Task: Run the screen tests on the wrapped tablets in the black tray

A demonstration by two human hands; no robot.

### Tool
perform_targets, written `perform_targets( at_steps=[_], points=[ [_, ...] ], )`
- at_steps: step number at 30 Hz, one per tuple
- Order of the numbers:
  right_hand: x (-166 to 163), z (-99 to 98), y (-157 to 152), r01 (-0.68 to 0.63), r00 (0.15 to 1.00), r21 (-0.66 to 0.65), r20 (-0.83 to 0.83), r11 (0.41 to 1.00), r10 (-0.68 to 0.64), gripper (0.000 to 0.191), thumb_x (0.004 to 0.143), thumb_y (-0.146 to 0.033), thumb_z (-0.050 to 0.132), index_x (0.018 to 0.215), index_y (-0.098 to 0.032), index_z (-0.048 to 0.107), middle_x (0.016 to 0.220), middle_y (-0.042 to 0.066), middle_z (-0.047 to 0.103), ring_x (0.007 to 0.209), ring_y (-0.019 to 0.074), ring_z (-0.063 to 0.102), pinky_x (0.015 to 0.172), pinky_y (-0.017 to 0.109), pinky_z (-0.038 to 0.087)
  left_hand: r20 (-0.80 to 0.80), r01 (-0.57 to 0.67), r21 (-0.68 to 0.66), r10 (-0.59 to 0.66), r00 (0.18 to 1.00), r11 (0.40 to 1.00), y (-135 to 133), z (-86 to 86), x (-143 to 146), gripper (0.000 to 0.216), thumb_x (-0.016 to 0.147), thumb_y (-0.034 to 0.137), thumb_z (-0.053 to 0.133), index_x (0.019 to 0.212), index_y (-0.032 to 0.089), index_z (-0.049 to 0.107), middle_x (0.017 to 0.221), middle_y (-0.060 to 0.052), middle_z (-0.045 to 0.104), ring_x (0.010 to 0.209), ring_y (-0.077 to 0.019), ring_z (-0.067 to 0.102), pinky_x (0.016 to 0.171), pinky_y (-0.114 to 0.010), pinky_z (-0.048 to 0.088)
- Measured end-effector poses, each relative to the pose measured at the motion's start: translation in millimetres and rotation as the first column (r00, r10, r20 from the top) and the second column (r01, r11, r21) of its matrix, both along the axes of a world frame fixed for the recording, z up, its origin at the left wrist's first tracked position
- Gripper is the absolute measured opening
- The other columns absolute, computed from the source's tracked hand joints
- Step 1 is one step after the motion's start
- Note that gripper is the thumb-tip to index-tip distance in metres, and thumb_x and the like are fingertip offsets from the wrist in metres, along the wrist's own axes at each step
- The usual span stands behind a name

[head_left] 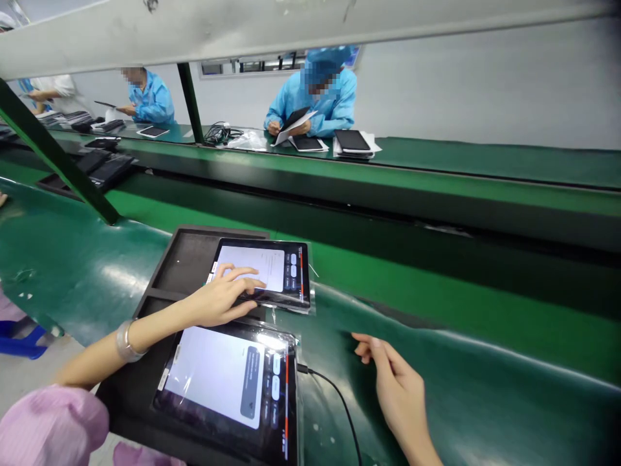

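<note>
My left hand (223, 298) reaches across the near tablet to the far tablet (295, 291). Its fingers are spread over the lit screen, and the fingertips appear to touch it. Closer to me, the near tablet (213, 369) shows a pale page with a dark pop-up box. Both tablets have clear film over them and lie partly on a black divided tray (187, 259). A black cable (339, 395) is plugged into the right edge of the near tablet. My right hand (400, 391) hovers over the green bench to the right, fingers curled with the thumb against them, and nothing shows in it.
Across the green conveyor (436, 278), a co-worker (315, 94) in blue handles a dark tablet. Stacked tablets (354, 142) and bundled cables (220, 134) rest on the far bench. A green slanted post (58, 155) stands at left, and a pale beam (242, 29) crosses overhead.
</note>
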State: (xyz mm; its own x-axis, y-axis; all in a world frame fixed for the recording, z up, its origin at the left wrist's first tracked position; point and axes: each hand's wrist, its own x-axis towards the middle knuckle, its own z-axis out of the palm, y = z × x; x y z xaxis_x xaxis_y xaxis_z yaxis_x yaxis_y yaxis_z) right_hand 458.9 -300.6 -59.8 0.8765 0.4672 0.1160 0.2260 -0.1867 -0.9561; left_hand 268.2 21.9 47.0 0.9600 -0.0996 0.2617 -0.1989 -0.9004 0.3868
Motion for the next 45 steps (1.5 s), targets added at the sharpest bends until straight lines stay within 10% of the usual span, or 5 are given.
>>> perform_targets(
  at_steps=[9,17,34,45],
  points=[
    [-5.1,6.2,1.6,-0.044,0.999,0.008,-0.003,0.999,0.045,0.049,0.101,-0.065,0.059,0.095,-0.019,0.076,0.078,0.003,0.062,0.072,0.0227,0.054,0.069,0.032,0.043,-0.070,0.115,0.138,-0.106,0.992,0.984,-15.1,-13.8,64.9,0.037,0.110,0.038,0.043,0.141,0.018,0.039,0.146,-0.018,0.054,0.147,-0.0368,0.035,0.108,-0.066,0.035],
    [-7.3,6.1,2.6,-0.066,0.998,0.013,-0.020,0.998,0.066,0.047,0.102,-0.061,0.057,0.095,-0.019,0.077,0.078,0.003,0.061,0.073,0.0228,0.054,0.070,0.032,0.041,-0.152,0.252,-0.030,-0.254,0.955,0.967,-62.7,3.7,18.7,0.089,0.071,0.079,0.076,0.131,0.022,0.043,0.165,-0.023,0.025,0.154,-0.0486,0.011,0.117,-0.081,0.007],
    [-9.8,0.0,4.0,-0.097,0.995,0.067,0.008,0.993,0.097,0.045,0.106,-0.058,0.055,0.090,-0.020,0.075,0.079,0.003,0.062,0.078,0.0240,0.058,0.076,0.034,0.040,-0.238,0.263,-0.109,-0.282,0.929,0.958,-71.1,22.2,32.7,0.072,0.080,0.064,0.077,0.129,0.026,0.040,0.163,-0.017,0.031,0.155,-0.0422,0.012,0.120,-0.076,0.001],
    [-8.3,0.3,1.6,-0.109,0.994,0.067,0.005,0.992,0.109,0.043,0.106,-0.056,0.055,0.091,-0.021,0.075,0.078,0.001,0.061,0.077,0.0229,0.057,0.075,0.031,0.039,-0.268,0.342,-0.052,-0.343,0.900,0.938,-70.8,-1.5,22.1,0.089,0.072,0.073,0.079,0.134,0.022,0.041,0.164,-0.021,0.029,0.155,-0.0471,0.010,0.118,-0.076,-0.011]
  ],
)
